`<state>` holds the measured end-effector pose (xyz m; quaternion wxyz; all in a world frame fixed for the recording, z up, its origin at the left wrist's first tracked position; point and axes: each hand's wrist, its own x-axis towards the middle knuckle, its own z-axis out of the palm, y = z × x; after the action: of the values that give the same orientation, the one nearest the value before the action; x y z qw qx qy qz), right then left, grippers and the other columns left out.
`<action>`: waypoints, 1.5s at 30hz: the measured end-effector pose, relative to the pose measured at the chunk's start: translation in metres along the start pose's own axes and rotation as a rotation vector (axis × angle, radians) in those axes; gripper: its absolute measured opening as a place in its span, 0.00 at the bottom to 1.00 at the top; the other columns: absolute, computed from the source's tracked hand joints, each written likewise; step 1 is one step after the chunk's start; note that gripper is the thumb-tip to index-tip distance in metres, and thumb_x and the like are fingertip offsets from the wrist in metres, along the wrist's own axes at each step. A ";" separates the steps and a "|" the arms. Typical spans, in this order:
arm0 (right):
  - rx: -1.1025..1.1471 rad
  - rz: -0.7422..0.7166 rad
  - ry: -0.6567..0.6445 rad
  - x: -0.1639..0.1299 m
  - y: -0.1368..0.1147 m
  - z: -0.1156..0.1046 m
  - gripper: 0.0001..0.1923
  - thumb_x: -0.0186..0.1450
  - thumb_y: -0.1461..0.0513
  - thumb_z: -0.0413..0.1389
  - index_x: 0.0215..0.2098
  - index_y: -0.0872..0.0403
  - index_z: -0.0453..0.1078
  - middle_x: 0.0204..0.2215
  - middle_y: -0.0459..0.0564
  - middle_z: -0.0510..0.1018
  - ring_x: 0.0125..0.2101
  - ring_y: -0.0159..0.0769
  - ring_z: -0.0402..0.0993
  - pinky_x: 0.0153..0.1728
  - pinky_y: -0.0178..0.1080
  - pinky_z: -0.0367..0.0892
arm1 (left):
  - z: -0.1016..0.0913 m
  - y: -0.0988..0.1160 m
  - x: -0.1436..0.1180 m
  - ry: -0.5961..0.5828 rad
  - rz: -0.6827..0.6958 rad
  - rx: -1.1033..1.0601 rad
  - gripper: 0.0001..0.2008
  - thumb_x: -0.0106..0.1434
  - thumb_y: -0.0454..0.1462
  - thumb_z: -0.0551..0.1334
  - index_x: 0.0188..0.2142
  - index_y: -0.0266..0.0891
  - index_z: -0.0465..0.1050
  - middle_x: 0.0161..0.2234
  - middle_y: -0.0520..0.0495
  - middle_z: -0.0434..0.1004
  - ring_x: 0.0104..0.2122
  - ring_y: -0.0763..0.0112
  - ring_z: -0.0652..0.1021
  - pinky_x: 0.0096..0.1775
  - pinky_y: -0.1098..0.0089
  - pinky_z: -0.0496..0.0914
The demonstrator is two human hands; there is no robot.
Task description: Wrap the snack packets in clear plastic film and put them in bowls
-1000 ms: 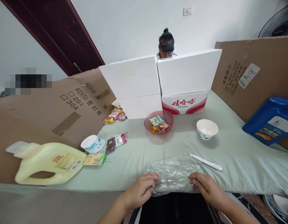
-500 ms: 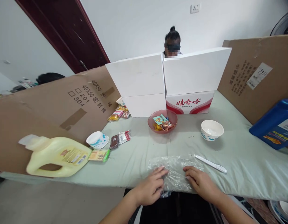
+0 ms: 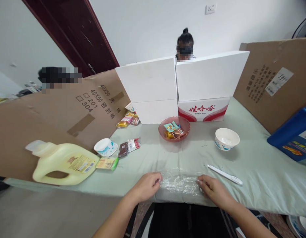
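A crinkled sheet of clear plastic film (image 3: 180, 185) lies along the table's front edge between my hands. My left hand (image 3: 149, 186) pinches its left end, fingers curled in. At the other end, my right hand (image 3: 210, 187) grips the film between thumb and fingers. A white utility knife (image 3: 225, 174) rests on the cloth just beyond my right hand. Farther back stand a paper bowl (image 3: 227, 138) with a blue pattern and a pink glass bowl (image 3: 174, 129) holding several small snack packets.
At left lie a yellow detergent jug (image 3: 65, 165), a tipped paper bowl (image 3: 105, 147) and snack packets (image 3: 129, 147). White boxes (image 3: 153, 82) wall off the back. Cardboard panels (image 3: 274, 76) flank both sides, with a blue bottle (image 3: 291, 135) at right. Two people's heads show behind the barriers.
My hands have gone from lying on the spread film to pinching its two ends. The film is now gathered into a narrower strip. Another head has appeared behind the left cardboard.
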<state>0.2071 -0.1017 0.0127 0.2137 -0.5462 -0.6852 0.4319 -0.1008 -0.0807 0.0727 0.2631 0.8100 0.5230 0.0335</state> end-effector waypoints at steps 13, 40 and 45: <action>-0.440 0.104 0.371 0.007 0.035 0.002 0.19 0.66 0.57 0.43 0.51 0.55 0.66 0.33 0.51 0.80 0.35 0.42 0.78 0.35 0.39 0.66 | 0.034 -0.016 0.033 0.014 -0.357 -0.024 0.04 0.61 0.34 0.57 0.35 0.40 0.70 0.27 0.53 0.78 0.26 0.72 0.77 0.29 0.74 0.63; -0.821 -0.494 0.223 0.009 0.032 0.024 0.29 0.66 0.52 0.51 0.63 0.54 0.59 0.60 0.55 0.65 0.61 0.48 0.56 0.59 0.54 0.52 | 0.101 0.028 0.039 0.067 0.230 0.291 0.41 0.61 0.54 0.60 0.67 0.55 0.39 0.69 0.49 0.34 0.67 0.48 0.40 0.62 0.40 0.42; -0.812 -0.414 0.167 0.010 0.039 0.027 0.36 0.67 0.45 0.46 0.67 0.51 0.48 0.66 0.53 0.54 0.66 0.51 0.43 0.61 0.58 0.44 | 0.077 -0.022 0.036 0.140 0.198 0.364 0.37 0.63 0.56 0.56 0.67 0.50 0.45 0.69 0.43 0.41 0.67 0.49 0.45 0.62 0.43 0.46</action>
<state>0.2057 -0.1009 -0.0359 0.1187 -0.4703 -0.8739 0.0318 -0.0777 -0.0728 -0.0115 0.0709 0.8872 0.4555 0.0200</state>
